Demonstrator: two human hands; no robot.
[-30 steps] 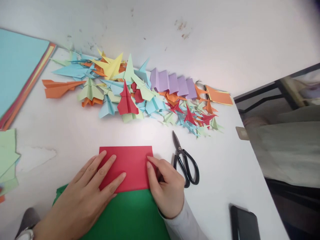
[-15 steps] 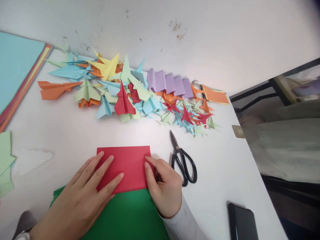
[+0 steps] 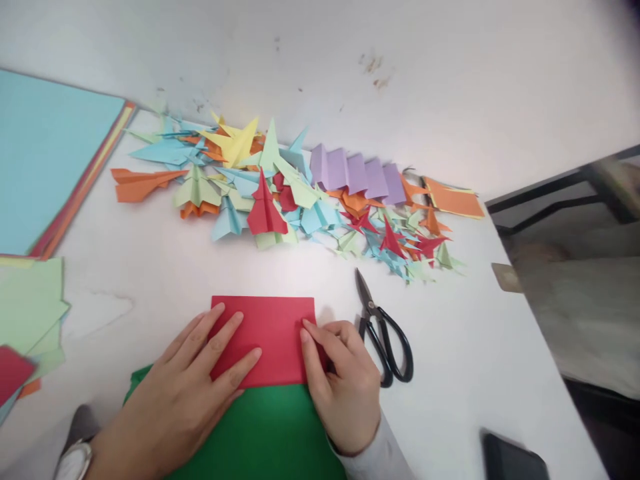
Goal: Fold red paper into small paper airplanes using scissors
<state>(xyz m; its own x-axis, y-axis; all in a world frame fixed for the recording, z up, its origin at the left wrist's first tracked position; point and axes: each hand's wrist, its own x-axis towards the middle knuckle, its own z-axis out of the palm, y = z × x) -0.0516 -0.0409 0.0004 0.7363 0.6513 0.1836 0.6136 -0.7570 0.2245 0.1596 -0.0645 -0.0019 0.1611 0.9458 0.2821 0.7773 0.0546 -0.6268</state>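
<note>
While the left hand [image 3: 183, 383] rests splayed over its left end, the red sheet [image 3: 275, 333] lies between both hands, its longer axis apparently running hand to hand, neither nearer. The right hand [image 3: 345, 380] curls at the right edge, thumb and forefinger almost meeting; whether they grip paper, I cannot tell. Both lower corners are hidden; right of the hands, a black slab [image 3: 515, 460] is cut off.
</note>
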